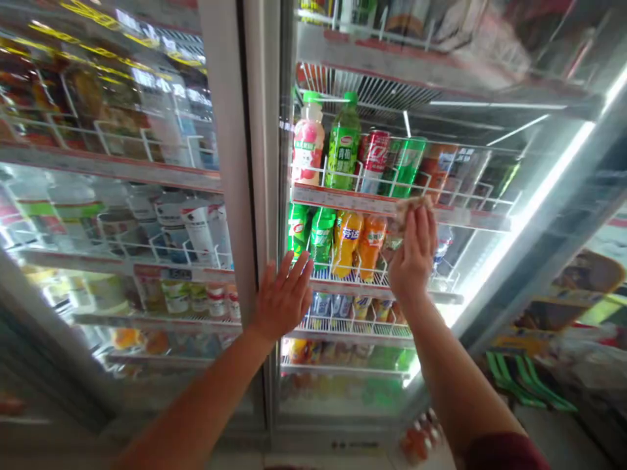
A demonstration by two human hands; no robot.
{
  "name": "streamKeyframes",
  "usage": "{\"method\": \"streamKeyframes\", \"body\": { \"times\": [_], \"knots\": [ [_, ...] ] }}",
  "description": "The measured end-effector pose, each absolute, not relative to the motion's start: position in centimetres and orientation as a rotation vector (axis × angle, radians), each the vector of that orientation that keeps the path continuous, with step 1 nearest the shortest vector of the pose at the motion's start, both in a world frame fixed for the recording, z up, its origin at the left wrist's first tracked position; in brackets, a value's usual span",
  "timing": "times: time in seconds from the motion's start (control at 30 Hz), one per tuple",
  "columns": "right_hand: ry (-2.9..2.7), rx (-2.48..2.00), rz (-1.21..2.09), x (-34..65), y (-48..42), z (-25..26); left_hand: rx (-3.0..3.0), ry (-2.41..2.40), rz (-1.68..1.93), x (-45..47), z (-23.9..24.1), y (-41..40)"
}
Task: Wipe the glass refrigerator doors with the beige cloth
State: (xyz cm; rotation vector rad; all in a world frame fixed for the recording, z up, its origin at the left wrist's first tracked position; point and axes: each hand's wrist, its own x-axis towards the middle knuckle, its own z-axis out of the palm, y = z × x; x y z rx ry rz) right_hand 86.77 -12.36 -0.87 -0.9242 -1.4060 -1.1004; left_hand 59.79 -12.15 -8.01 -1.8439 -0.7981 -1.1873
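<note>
Pressing a pale cloth (405,207) against the glass door (343,398), well to the right of the metal post (267,130), with right hand (416,245) laid flat over it, fingers straight and together; cannot tell of any firm pinch on the cloth; holding left hand (285,297) up at the right edge of the post, palm toward the door, fingers stretched and slightly apart, clamped on nothing; cannot tell for certain whether touching post, glass or both; on a rack just right of the post, green bottles (322,238), then orange bottles (347,241) farther out from it; higher up, also right of the post, a red can (376,153) and a green can (410,166); left of the post, shelves of clear bottles (73,202); judging by flat palm and cloth, probably at the wiping step; for a further stroke, likely calling for even pressure and a cloth well spread under the fingers, with left hand braced near the post, out of its path.
</note>
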Motion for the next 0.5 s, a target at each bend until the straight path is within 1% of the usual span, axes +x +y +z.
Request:
{"method": "streamKeyframes", "body": {
  "times": [0.13, 0.2, 0.27, 0.37, 0.43, 0.5],
  "knots": [
    [-1.904, -0.854, -1.094, 85.3, -13.5, -5.5, -1.856, -0.843, -1.231, 62.8, -7.9, -10.8],
    [-2.018, -0.83, -1.111, 85.6, -13.8, -5.7, -1.855, -0.849, -1.259, 63.6, -8.2, -10.0],
    [-1.879, -0.888, -1.119, 86.8, -13.6, -3.9, -1.82, -0.846, -1.29, 64.0, -8.6, -9.2],
    [-1.502, -0.934, -1.116, 88.7, -12.7, -0.5, -1.777, -0.838, -1.294, 64.2, -9.0, -8.6],
    [-1.425, -0.91, -1.111, 88.5, -12.3, -0.3, -1.76, -0.848, -1.281, 64.2, -9.1, -8.6],
    [-1.548, -0.871, -1.105, 87.2, -12.5, -1.9, -1.759, -0.857, -1.283, 64.2, -9.2, -8.6]
  ]
}}
